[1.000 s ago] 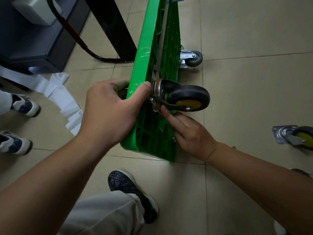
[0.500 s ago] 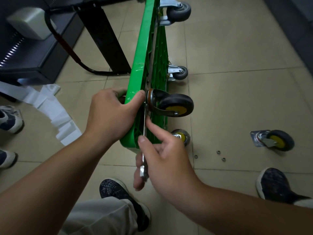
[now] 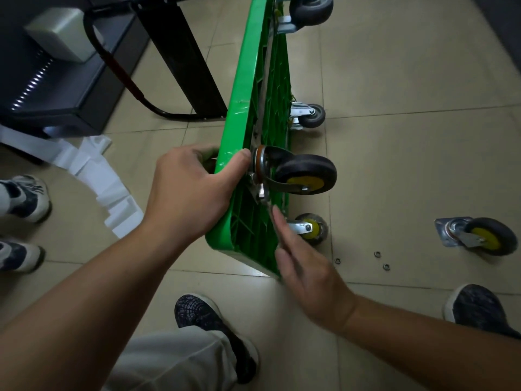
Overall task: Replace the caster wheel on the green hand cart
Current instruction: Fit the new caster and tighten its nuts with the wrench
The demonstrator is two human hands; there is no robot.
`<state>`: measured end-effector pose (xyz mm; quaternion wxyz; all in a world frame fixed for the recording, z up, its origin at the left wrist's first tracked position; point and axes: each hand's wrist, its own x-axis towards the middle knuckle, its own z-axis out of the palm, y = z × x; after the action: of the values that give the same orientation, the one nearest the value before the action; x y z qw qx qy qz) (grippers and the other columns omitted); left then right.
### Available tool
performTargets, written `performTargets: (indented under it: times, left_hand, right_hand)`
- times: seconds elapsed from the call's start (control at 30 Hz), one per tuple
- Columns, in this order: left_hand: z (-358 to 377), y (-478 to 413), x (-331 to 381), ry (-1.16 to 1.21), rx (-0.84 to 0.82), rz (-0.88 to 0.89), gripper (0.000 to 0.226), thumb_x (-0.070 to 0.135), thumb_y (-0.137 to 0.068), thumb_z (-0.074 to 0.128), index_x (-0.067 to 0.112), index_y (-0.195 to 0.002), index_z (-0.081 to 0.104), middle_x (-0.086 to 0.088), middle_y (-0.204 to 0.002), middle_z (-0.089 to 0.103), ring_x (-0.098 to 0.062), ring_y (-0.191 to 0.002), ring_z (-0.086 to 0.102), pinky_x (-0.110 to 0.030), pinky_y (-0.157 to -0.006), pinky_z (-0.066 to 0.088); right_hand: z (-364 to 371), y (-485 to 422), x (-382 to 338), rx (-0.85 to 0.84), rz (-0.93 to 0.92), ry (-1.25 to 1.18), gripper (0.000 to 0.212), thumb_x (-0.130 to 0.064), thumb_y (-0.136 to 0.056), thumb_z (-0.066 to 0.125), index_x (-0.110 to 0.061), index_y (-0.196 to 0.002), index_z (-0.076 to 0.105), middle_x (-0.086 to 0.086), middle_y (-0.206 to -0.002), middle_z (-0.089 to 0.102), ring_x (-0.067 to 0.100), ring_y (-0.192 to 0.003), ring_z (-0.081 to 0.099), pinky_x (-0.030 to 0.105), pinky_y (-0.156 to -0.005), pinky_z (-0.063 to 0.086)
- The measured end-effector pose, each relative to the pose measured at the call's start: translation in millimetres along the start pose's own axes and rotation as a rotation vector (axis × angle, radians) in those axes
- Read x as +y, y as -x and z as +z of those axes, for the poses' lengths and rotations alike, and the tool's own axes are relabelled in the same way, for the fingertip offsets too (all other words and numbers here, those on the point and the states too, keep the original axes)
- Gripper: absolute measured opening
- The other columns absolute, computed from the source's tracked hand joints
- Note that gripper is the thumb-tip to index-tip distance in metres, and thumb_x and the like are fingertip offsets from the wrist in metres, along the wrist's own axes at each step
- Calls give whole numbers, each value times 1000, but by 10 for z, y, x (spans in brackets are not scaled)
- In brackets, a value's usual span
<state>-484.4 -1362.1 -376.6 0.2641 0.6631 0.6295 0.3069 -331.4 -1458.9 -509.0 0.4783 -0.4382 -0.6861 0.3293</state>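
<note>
A: Now, caster wheel (image 3: 306,176), location?
B: Near end of green hand cart (image 3: 253,80), right face. Left hand (image 3: 191,198) grips rim; right hand (image 3: 307,275), fingers straight, nudges wrench (image 3: 263,197). Advice: keep wrench seated squarely.

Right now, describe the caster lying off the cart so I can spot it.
Start at the green cart standing on its edge. Right of it, past three small washers, lies the loose caster: dark tyre, yellow hub, the only one with its mounting plate bare on the floor.

Dim, even indoor light; dark corners, wide-angle bending at edges, slight motion blur.
</note>
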Motion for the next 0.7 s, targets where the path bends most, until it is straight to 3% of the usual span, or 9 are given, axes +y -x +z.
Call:
performTargets:
  times: [0.07, 0.1, 0.2, 0.4, 0.57, 0.63, 0.7]
  left_hand:
    - [4, 5, 7, 19, -7, -2, 17, 46, -95, 66, 34, -96, 77, 21, -76, 75, 2, -65, 72, -21, -55, 59]
    - [6, 8, 13, 23, -9, 0, 16, 45, -95, 66, 34, -98, 77, 23, -77, 75, 3, -65, 72, -19, -55, 58]
    - [12, 7, 21, 33, -12, 11, 13, 42, -96, 67, 34, -97, 77, 23, -78, 75, 3, -66, 72, -16, -53, 55]
    - [14, 14, 30, 63, -24, 12, 12, 40, -97, 67, 37, -91, 77, 19, -77, 76, -1, -67, 74, -24, -56, 60]
    - [23, 26, 46, 30, 5, 27, 15, 42, -96, 67, 42, -82, 74, 22, -73, 75, 2, -65, 72, -20, -51, 55]
    - [22, 26, 64, 35, 8, 24, 14, 41, -96, 67, 41, -83, 74, 24, -73, 74, 4, -63, 71, -16, -49, 52]
    - [23, 30, 82, 31, 6, 25, 14, 41, -96, 67, 43, -83, 73, 24, -74, 74, 3, -64, 71, -20, -51, 55]
  right_hand:
    - [-50, -114, 221, 9, -64, 109, 54, -5, -102, 45, -5, -152, 24, 26, -130, 61, 41, -100, 67, 39, -90, 58]
    - [-64, -162, 306, 9, -93, 156, 53, -6, -103, 44, -7, -153, 25, 28, -113, 64, 44, -84, 66, 46, -77, 59]
    - [-86, -285, 528, 6, -177, 263, 57, 1, -103, 45, -9, -154, 23, 13, -86, 56, 27, -64, 53, 41, -65, 53]
    - [-61, -406, 814, -11, -271, 311, 65, 10, -94, 55, -6, -150, 28, 12, -83, 55, 25, -68, 53, 32, -70, 46]
    - [94, -361, 821, -58, -245, 226, 68, 11, -93, 52, -8, -151, 24, 17, -86, 58, 33, -66, 57, 44, -61, 54]
    - [151, -296, 768, -90, -200, 112, 68, 4, -99, 47, -16, -157, 18, 25, -98, 62, 42, -78, 62, 49, -75, 58]
    - [202, -222, 699, -98, -167, -14, 60, -5, -105, 41, -16, -159, 17, 27, -131, 58, 45, -114, 61, 42, -108, 47]
